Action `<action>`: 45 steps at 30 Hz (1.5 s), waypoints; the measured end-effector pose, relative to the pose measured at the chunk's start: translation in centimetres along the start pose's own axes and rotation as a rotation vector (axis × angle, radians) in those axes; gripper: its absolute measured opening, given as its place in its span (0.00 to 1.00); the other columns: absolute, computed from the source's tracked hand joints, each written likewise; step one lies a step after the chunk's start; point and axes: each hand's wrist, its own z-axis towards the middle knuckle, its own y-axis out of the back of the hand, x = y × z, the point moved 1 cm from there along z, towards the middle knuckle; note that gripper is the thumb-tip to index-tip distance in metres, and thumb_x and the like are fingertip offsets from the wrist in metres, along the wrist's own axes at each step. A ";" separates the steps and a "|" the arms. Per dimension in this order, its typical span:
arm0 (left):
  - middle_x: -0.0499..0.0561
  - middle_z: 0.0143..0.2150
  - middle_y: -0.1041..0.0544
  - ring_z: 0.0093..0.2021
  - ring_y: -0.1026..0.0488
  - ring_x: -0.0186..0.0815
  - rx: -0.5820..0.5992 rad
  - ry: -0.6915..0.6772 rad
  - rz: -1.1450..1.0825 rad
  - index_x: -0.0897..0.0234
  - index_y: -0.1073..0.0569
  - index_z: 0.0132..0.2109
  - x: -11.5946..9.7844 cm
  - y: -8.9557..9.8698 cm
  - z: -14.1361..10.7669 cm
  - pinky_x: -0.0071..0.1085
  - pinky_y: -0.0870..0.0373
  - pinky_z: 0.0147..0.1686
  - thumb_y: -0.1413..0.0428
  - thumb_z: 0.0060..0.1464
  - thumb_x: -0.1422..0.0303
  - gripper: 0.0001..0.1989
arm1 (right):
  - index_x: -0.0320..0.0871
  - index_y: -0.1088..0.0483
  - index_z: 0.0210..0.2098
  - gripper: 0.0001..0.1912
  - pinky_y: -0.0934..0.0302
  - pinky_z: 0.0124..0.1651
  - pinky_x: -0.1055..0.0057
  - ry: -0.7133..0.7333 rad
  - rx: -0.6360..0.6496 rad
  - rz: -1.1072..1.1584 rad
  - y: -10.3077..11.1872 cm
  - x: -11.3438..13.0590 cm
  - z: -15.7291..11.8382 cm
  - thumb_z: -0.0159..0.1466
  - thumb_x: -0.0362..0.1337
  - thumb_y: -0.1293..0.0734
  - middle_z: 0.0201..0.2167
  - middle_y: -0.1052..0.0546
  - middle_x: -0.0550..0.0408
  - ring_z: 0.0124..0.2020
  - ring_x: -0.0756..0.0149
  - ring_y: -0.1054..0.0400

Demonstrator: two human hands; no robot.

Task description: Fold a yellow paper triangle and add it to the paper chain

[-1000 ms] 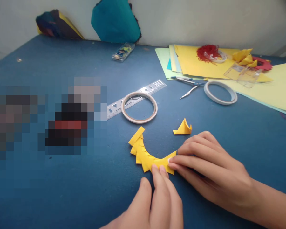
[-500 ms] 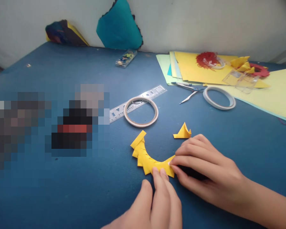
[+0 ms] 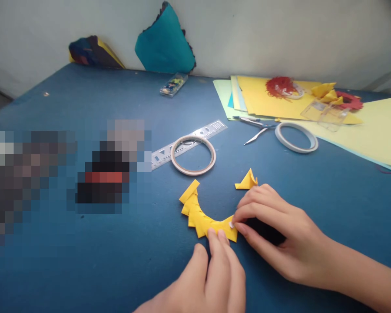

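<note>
Two hands on yellow paper arc point(image 3: 198, 220): left point(image 3: 215, 281) loosely spread, right point(image 3: 293, 234) pinched at white scrap point(image 3: 231, 224), hold unclear.

No readable words, numbers or brands; markings on the clear ruler point(image 3: 206, 131) too small.

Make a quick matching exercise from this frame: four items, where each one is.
Items
1. Left hand
2. Right hand
3. Clear ruler
4. Red thread bundle

Places
A. On the yellow sheets at the back
B. At the small white bit on the arc's right end
C. Overlapped by a tape roll
D. At the lower edge of the yellow paper arc, near its middle

Pairs: 1-D, 2-B, 3-C, 4-A
</note>
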 end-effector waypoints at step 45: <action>0.65 0.38 0.23 0.38 0.26 0.48 -0.187 0.035 -0.019 0.76 0.25 0.34 -0.1 -0.4 0.8 0.36 0.30 0.28 0.49 0.48 0.78 0.08 | 0.38 0.33 0.33 0.05 0.49 0.36 0.65 0.268 -0.117 -0.443 -0.8 0.7 -0.5 0.62 0.27 0.40 0.27 0.27 0.54 0.29 0.69 0.36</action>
